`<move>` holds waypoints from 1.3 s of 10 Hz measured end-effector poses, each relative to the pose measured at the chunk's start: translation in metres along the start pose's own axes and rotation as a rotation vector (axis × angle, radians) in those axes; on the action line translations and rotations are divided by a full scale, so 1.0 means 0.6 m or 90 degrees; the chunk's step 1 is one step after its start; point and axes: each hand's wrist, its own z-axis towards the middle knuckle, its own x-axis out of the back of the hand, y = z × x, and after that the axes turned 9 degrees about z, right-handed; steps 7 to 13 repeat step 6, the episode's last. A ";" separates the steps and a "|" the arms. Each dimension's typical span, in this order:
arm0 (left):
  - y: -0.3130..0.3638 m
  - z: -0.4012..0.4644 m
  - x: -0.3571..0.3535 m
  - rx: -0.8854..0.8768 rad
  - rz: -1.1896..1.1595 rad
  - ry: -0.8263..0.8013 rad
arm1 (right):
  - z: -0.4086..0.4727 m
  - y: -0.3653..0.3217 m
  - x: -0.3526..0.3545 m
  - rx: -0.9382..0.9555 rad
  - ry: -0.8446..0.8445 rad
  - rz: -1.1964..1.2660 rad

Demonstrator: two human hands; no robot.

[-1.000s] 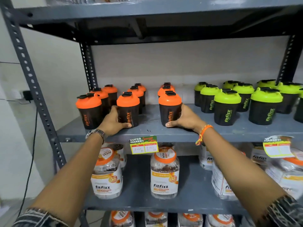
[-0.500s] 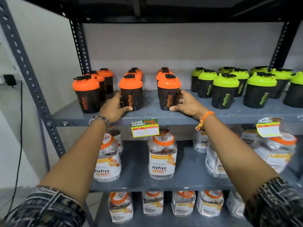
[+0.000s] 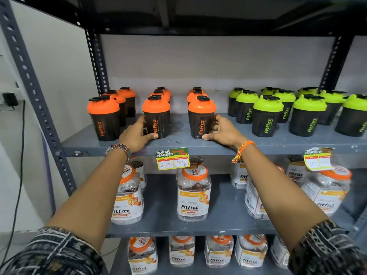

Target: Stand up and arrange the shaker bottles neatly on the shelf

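Nothing has shifted: both hands (image 3: 137, 133) (image 3: 224, 132) outstretched, cupping front orange shakers (image 3: 156, 116) (image 3: 201, 118).

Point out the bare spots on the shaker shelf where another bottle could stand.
Bare shelf shows between the middle orange shaker under the left hand and the orange shaker at the right hand. A narrower lane separates that shaker from the green shakers. The green side is crowded.

A dark grey metal rack (image 3: 228, 142) with perforated uprights (image 3: 29, 80) is standing against a pale wall (image 3: 208, 62). At the rack's left edge, a black cable (image 3: 19, 165) is hanging down from a plug (image 3: 9, 99) in the white side wall.
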 end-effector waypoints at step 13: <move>-0.006 0.003 0.009 0.011 -0.116 -0.075 | -0.021 -0.018 0.012 -0.034 -0.021 0.040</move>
